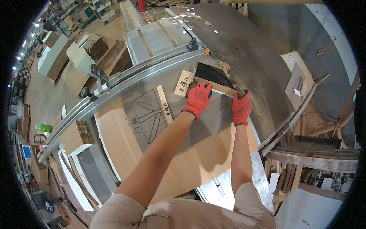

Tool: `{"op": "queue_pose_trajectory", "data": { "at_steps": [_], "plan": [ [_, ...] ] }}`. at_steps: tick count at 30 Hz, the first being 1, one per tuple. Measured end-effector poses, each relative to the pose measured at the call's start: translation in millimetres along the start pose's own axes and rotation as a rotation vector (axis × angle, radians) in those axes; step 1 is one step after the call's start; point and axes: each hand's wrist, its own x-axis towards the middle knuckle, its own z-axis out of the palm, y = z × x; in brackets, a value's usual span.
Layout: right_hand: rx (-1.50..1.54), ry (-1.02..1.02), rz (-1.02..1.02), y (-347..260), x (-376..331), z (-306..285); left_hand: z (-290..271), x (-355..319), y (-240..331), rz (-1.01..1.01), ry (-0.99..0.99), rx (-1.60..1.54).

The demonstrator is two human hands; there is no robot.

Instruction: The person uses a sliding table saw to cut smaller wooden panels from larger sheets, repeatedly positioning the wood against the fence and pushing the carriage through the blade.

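Observation:
Both my hands wear red gloves with dark fingertips. A black-faced wooden board [213, 75] with a pale edge lies at the far side of the grey panel [202, 131]. My left hand [199, 100] grips its near edge, fingers bent over it. At the board's right corner, my right hand [241, 108] pinches the edge between thumb and fingers. Just left of the board lies a short pale wood block [183, 83] with dark handwriting. A narrow marked wood strip [164, 104] sits farther left, beside a black line drawing [146, 115] on the panel.
A metal rail [145, 65] with a black clamp [193, 45] runs behind the panel. Small offcuts [190, 16] are scattered on the dark machine table [259, 53]. Stacked wood pieces [77, 137] stand at left, and a metal-edged frame [293, 118] curves along the right.

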Motion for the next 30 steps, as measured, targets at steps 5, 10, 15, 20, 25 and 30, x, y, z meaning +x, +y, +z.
{"op": "queue_pose_trajectory", "data": {
  "at_steps": [5, 10, 15, 20, 25, 30],
  "plan": [
    [-0.110, 0.174, -0.395, -5, -12, -7, -13, 11, -7, 0.340, -0.073, 0.339],
    [-0.020, -0.103, -0.661, -40, -25, 8, -17, 21, -13, 0.341, -0.114, 0.387],
    [-0.230, -0.068, -0.688, -46, -18, 37, -44, 21, -10, 0.285, -0.160, 0.208],
    [-0.272, -0.067, -0.724, -48, -17, 34, -118, 21, -78, 0.234, 0.101, 0.172],
    [-0.321, -0.046, -0.761, -52, -22, 37, -160, 28, -223, -0.336, 0.263, 0.428],
    [-0.392, -0.072, -0.810, -59, -11, 40, -152, 8, -276, -0.558, -0.007, 0.468]
  ]
}}
